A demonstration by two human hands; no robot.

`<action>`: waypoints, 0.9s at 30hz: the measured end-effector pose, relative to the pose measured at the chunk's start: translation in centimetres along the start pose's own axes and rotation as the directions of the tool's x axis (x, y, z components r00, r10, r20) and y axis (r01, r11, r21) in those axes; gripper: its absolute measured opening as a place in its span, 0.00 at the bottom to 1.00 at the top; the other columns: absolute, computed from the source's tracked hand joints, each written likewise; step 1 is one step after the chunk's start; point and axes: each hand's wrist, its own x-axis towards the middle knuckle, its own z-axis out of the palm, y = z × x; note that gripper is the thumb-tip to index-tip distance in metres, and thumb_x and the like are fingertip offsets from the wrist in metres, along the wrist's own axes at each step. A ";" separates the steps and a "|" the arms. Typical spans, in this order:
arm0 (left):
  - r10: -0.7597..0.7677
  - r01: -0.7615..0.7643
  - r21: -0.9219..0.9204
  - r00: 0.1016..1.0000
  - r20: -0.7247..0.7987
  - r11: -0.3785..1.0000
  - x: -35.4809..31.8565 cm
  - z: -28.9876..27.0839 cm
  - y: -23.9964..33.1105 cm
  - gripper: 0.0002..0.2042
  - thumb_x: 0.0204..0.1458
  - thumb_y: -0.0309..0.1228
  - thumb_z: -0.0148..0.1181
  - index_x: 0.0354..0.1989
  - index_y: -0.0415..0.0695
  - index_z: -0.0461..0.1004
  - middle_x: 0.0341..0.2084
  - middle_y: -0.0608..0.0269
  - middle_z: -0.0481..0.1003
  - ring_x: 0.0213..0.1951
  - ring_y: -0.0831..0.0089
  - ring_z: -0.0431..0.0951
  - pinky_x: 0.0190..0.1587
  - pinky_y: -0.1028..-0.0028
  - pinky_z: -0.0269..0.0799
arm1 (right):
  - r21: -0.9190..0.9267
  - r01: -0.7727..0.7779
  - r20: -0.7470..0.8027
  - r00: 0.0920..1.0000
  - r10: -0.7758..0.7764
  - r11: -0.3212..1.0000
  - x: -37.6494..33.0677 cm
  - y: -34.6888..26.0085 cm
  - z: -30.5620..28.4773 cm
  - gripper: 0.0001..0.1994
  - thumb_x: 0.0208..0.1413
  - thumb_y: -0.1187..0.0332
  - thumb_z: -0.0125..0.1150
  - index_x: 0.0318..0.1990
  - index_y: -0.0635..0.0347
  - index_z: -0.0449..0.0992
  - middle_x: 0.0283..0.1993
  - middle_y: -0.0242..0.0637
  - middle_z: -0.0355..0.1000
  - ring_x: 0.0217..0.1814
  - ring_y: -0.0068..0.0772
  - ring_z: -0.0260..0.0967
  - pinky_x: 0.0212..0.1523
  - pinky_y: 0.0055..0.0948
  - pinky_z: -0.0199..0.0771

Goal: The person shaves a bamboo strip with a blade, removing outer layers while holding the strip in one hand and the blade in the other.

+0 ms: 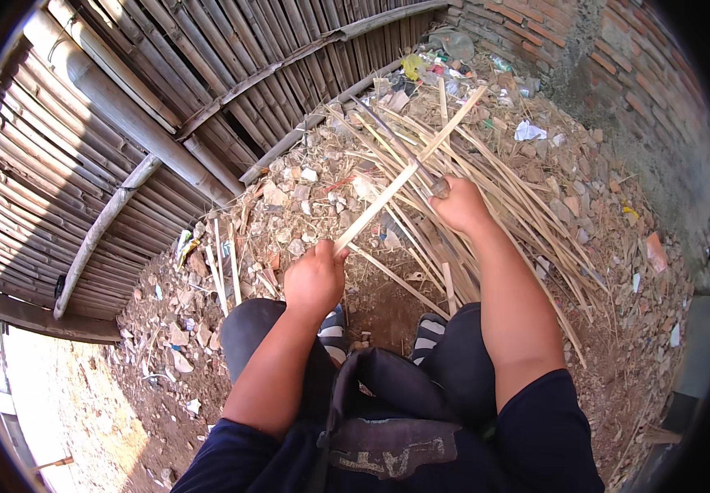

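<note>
My left hand (314, 281) is closed around the near end of a pale, flat bamboo strip (377, 205), which slants up and away to the right. In my right hand (463, 209) is the handle of a long, dark-bladed knife (394, 141), its tip pointing to the far left. Blade and strip cross just beyond my right fist; whether the edge bites into the strip I cannot tell. Beneath them lies a loose pile of split bamboo strips (527, 209), spread mostly to the right.
Rubble and litter cover the ground (289, 201). A bamboo-pole wall (231, 66) runs along the left and back, meeting a brick wall (634, 90) at the far right. Several strips (220, 267) lie left of my knees. My sandalled feet (427, 335) are close to the pile.
</note>
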 end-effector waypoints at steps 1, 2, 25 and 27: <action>0.001 -0.001 0.002 1.000 -0.005 1.000 0.2 0.0 0.3 0.15 0.68 0.44 0.54 0.39 0.44 0.70 0.27 0.49 0.80 0.27 0.45 0.82 0.30 0.48 0.77 | 0.002 0.004 -0.003 1.000 -0.004 1.000 -0.3 -0.1 0.2 0.13 0.54 0.61 0.68 0.45 0.52 0.83 0.39 0.47 0.82 0.44 0.54 0.80 0.46 0.42 0.79; -0.010 0.010 -0.003 1.000 -0.009 1.000 0.1 0.1 0.2 0.15 0.68 0.44 0.53 0.39 0.44 0.70 0.28 0.49 0.80 0.28 0.45 0.82 0.31 0.48 0.77 | -0.094 0.030 0.085 0.996 -0.022 0.995 -1.3 -2.6 0.2 0.12 0.54 0.62 0.68 0.45 0.53 0.83 0.39 0.47 0.82 0.44 0.54 0.79 0.46 0.43 0.79; -0.080 0.081 -0.072 0.997 0.021 0.994 0.2 -1.4 0.0 0.14 0.67 0.42 0.55 0.48 0.42 0.71 0.28 0.42 0.80 0.29 0.38 0.80 0.34 0.43 0.74 | 0.269 -0.080 -0.081 0.991 0.105 0.960 -0.2 0.2 -1.3 0.16 0.55 0.58 0.74 0.42 0.60 0.83 0.37 0.43 0.82 0.40 0.43 0.79 0.49 0.39 0.76; -0.046 0.046 -0.107 0.999 0.004 0.993 0.5 -1.2 0.2 0.14 0.67 0.41 0.55 0.47 0.41 0.71 0.29 0.41 0.80 0.31 0.38 0.80 0.35 0.43 0.74 | 0.504 -0.060 -0.021 0.996 0.081 0.862 0.2 0.0 -1.1 0.14 0.56 0.60 0.75 0.41 0.59 0.83 0.35 0.37 0.81 0.35 0.30 0.77 0.41 0.35 0.76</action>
